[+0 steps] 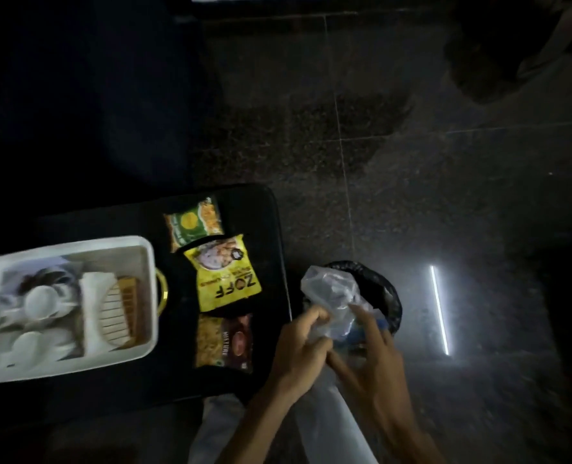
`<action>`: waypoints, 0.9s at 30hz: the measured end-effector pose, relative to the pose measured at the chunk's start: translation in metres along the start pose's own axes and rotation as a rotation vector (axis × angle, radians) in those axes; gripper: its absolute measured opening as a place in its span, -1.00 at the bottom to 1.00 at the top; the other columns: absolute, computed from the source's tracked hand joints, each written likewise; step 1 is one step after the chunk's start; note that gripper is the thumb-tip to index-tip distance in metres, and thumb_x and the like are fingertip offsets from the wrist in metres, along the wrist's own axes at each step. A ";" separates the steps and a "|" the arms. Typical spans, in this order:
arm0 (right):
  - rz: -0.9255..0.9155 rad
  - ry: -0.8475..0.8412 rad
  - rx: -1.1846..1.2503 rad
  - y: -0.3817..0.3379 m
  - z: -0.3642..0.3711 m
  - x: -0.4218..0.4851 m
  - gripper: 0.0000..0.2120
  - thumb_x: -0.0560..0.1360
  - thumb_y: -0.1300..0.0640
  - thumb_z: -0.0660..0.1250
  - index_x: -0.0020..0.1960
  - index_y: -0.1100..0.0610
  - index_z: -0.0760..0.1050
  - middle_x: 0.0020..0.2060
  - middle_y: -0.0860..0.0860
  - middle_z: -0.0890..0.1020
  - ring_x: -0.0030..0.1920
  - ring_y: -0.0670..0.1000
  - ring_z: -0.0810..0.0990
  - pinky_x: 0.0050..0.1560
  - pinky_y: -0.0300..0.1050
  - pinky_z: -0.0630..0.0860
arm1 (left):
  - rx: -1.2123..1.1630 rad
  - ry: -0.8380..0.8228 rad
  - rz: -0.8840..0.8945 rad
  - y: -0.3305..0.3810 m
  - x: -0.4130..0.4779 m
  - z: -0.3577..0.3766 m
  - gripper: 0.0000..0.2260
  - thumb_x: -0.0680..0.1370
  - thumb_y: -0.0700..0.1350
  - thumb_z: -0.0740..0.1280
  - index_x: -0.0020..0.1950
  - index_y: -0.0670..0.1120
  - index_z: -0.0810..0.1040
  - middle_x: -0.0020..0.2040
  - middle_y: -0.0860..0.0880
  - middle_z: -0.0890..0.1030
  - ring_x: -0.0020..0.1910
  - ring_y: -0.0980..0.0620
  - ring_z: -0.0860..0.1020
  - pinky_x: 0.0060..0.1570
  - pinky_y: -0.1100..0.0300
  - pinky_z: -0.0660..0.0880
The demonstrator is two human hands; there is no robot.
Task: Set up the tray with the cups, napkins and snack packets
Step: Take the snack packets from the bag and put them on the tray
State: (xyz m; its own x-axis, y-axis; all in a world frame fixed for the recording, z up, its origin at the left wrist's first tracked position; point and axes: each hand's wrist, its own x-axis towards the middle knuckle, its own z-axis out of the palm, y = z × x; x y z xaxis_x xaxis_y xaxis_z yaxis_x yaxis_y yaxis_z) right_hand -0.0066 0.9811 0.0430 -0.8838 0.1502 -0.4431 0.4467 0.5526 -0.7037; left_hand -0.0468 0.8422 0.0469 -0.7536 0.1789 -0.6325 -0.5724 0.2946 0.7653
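Both hands work a crumpled clear plastic bag over the mouth of a small bin lined in black: the left hand has its grip pinched on the bag's lower edge, fingers curled and pressed together on the film, while the right hand pinches the other side with its fingers more spread, the forefinger reaching up into the plastic. Both forearms come up from the lower edge of the view and meet at the bag, wrists angled inward toward each other, with pale trouser legs beneath them. This looks like a side step of the setup, getting rid of wrapping, rather than loading itself; the bag seems about to be dropped into the bin, which calls only for letting go above the opening. The task's things lie to the left on the dark counter: a white tray holding white cups at its left end and what appears to be folded napkins beside a ribbed wooden piece, though blur hides detail. Just right of the tray, outside it, three snack packets lie in a column, a green packet farthest, a yellow packet in the middle, a brown packet nearest; judged from this, moving them into the tray is the work remaining
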 end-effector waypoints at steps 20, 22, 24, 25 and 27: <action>0.106 -0.401 -0.828 0.235 0.108 0.125 -0.30 0.58 -0.04 0.20 0.59 -0.05 -0.11 0.55 0.30 -0.07 0.47 0.31 0.11 0.34 0.20 0.33 | 0.613 -0.201 -0.342 -0.176 0.187 0.130 -0.46 0.52 -0.26 0.23 0.51 -0.19 0.26 0.48 -0.21 0.37 0.47 -0.18 0.33 0.46 -0.03 0.29; 0.142 -0.396 -0.826 0.237 0.111 0.123 -0.35 0.59 -0.01 0.19 0.57 -0.08 -0.05 0.54 0.35 -0.16 0.47 0.35 0.09 0.34 0.22 0.33 | 0.630 -0.253 -0.397 -0.185 0.189 0.130 -0.40 0.53 -0.25 0.22 0.57 -0.22 0.15 0.53 -0.24 0.30 0.51 -0.21 0.27 0.50 -0.05 0.25; 0.149 -0.389 -0.813 0.235 0.111 0.119 -0.45 0.60 0.01 0.18 0.54 -0.08 0.09 0.55 0.33 -0.17 0.46 0.34 0.11 0.35 0.20 0.35 | 0.624 -0.284 -0.409 -0.188 0.185 0.129 -0.35 0.53 -0.24 0.22 0.59 -0.21 0.08 0.55 -0.24 0.26 0.53 -0.20 0.24 0.51 -0.04 0.23; 0.143 -0.391 -0.810 0.232 0.111 0.115 -0.49 0.60 0.01 0.18 0.52 -0.07 0.15 0.56 0.31 -0.16 0.47 0.32 0.11 0.35 0.18 0.35 | 0.612 -0.278 -0.404 -0.188 0.181 0.129 -0.35 0.52 -0.25 0.21 0.59 -0.21 0.09 0.54 -0.24 0.28 0.52 -0.20 0.26 0.50 -0.04 0.25; 0.117 -0.385 -0.796 0.225 0.108 0.107 -0.52 0.59 -0.01 0.20 0.49 -0.05 0.23 0.58 0.24 -0.12 0.48 0.28 0.09 0.36 0.15 0.35 | 0.562 -0.229 -0.368 -0.180 0.169 0.126 -0.40 0.50 -0.26 0.21 0.55 -0.17 0.20 0.50 -0.20 0.36 0.48 -0.18 0.34 0.45 -0.05 0.33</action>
State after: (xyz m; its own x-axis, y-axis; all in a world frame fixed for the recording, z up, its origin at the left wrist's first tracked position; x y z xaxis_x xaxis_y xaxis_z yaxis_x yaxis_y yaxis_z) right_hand 0.0147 1.0332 -0.2226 -0.6664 0.0347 -0.7448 0.1754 0.9782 -0.1114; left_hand -0.0301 0.9373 -0.2128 -0.4215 0.1495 -0.8944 -0.4764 0.8027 0.3586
